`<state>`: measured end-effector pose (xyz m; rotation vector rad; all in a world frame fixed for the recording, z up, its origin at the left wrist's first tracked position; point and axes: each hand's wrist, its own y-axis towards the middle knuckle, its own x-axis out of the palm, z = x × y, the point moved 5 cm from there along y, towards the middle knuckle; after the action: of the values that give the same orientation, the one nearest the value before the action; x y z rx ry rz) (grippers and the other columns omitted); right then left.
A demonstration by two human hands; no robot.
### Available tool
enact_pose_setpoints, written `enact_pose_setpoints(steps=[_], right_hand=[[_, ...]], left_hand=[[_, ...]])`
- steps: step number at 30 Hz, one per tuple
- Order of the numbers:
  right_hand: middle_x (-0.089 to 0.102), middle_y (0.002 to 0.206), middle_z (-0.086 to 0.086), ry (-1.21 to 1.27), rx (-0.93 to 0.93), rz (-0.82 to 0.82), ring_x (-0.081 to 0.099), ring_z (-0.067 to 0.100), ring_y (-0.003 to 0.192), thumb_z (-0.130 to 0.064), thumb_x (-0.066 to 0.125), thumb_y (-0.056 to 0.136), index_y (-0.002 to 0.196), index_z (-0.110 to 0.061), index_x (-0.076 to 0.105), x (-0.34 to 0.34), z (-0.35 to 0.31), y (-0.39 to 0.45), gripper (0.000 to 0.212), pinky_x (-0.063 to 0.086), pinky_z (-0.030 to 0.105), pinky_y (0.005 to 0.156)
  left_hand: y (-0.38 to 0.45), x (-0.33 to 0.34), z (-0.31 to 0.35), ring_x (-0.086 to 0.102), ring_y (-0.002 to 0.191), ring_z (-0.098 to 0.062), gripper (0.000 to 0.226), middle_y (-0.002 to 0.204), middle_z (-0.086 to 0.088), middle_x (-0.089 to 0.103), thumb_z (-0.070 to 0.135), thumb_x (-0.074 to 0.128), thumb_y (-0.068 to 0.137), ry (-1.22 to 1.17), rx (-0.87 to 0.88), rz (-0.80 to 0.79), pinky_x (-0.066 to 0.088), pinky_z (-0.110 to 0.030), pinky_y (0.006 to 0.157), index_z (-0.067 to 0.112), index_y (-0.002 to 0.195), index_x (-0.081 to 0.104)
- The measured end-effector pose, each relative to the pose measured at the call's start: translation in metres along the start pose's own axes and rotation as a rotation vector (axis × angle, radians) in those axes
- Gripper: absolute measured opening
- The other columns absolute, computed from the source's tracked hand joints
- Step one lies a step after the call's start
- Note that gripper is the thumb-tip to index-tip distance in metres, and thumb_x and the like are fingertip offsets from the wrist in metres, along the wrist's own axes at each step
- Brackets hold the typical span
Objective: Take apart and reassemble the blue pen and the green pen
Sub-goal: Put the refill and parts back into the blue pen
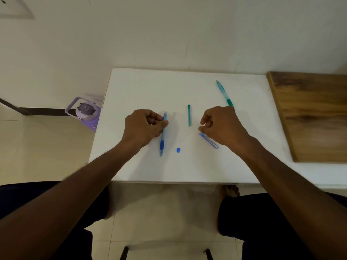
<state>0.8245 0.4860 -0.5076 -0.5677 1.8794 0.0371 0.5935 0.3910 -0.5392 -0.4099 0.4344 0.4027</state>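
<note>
A blue pen body (162,140) lies lengthwise on the white board (139,87), tip toward me. My left hand (144,126) pinches its upper half between thumb and fingers. A small blue end plug (178,150) lies loose just right of the tip. A blue cap (210,141) lies slanted under my right hand (223,126), whose curled fingertips hover over or touch the cap's upper end; I cannot tell which. A green cap (189,115) lies between my hands. The green pen body (224,93) lies slanted at the back right, its near end hidden behind my right hand.
A wooden board (311,117) adjoins the white board on the right. A purple water bottle (85,112) stands on the tiled floor to the left. A wall runs close behind the board. My knees and a chair edge are below the front edge.
</note>
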Motion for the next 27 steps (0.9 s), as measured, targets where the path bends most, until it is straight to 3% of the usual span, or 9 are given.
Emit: enact_pose_setpoints(steps=[5, 9, 11, 16, 18, 21, 27], right_hand=[[0.068, 0.103, 0.006, -0.198, 0.108, -0.095, 0.069, 0.022, 0.089, -0.056, 0.086, 0.080, 0.096, -0.024, 0.064, 0.010, 0.006, -0.005, 0.042, 0.056, 0.032, 0.080], [0.067, 0.104, 0.009, -0.181, 0.111, -0.132, 0.070, 0.026, 0.091, -0.047, 0.087, 0.084, 0.097, -0.015, 0.069, 0.016, 0.003, -0.009, 0.038, 0.061, 0.039, 0.087], [0.070, 0.101, 0.012, -0.163, 0.095, -0.142, 0.072, 0.028, 0.090, -0.043, 0.083, 0.089, 0.093, -0.013, 0.071, 0.017, 0.001, -0.010, 0.033, 0.062, 0.041, 0.089], [0.072, 0.089, 0.008, -0.106, 0.089, -0.136, 0.074, 0.026, 0.084, -0.040, 0.080, 0.092, 0.087, -0.014, 0.070, 0.016, -0.002, -0.009, 0.028, 0.063, 0.042, 0.088], [0.073, 0.083, 0.001, -0.026, 0.074, -0.085, 0.073, 0.021, 0.077, -0.041, 0.083, 0.089, 0.087, -0.018, 0.073, 0.014, -0.004, -0.008, 0.025, 0.064, 0.040, 0.084], [0.072, 0.078, -0.007, 0.075, 0.026, -0.002, 0.070, 0.013, 0.072, -0.040, 0.086, 0.086, 0.087, -0.021, 0.073, 0.010, -0.010, -0.005, 0.023, 0.064, 0.037, 0.079], [0.071, 0.079, -0.009, 0.098, -0.015, 0.054, 0.068, 0.010, 0.071, -0.043, 0.085, 0.087, 0.090, -0.023, 0.072, 0.011, -0.013, -0.003, 0.024, 0.063, 0.030, 0.078]], left_hand=[[0.004, 0.002, -0.008, 0.065, 0.052, 0.003, 0.026, 0.070, 0.008, 0.075, 0.043, 0.090, 0.079, 0.169, 0.086, 0.043, 0.050, -0.006, 0.060, 0.024, 0.087, 0.075], [0.007, 0.003, -0.012, 0.067, 0.058, -0.004, 0.031, 0.079, 0.009, 0.074, 0.041, 0.091, 0.078, 0.211, 0.150, 0.035, 0.057, -0.016, 0.068, 0.019, 0.093, 0.075], [0.007, 0.004, -0.010, 0.065, 0.063, -0.003, 0.034, 0.084, 0.010, 0.073, 0.043, 0.090, 0.079, 0.272, 0.194, 0.043, 0.051, -0.010, 0.067, 0.018, 0.096, 0.074], [-0.008, 0.002, 0.012, 0.059, 0.081, -0.007, 0.029, 0.100, 0.018, 0.058, 0.057, 0.078, 0.085, 0.643, 0.476, 0.092, 0.045, -0.024, 0.067, 0.039, 0.106, 0.068], [-0.019, 0.009, 0.021, 0.058, 0.081, -0.004, 0.019, 0.095, 0.024, 0.059, 0.053, 0.073, 0.089, 0.695, 0.593, -0.046, 0.040, -0.023, 0.062, 0.046, 0.106, 0.068], [-0.037, 0.028, 0.024, 0.051, 0.074, -0.001, 0.022, 0.097, 0.027, 0.067, 0.055, 0.067, 0.092, 0.823, 0.655, -0.258, 0.029, -0.019, 0.055, 0.051, 0.113, 0.069], [-0.048, 0.038, 0.028, 0.068, 0.093, -0.011, 0.021, 0.112, 0.018, 0.071, 0.050, 0.065, 0.098, 0.954, 0.745, -0.179, 0.032, -0.023, 0.059, 0.044, 0.117, 0.073]])
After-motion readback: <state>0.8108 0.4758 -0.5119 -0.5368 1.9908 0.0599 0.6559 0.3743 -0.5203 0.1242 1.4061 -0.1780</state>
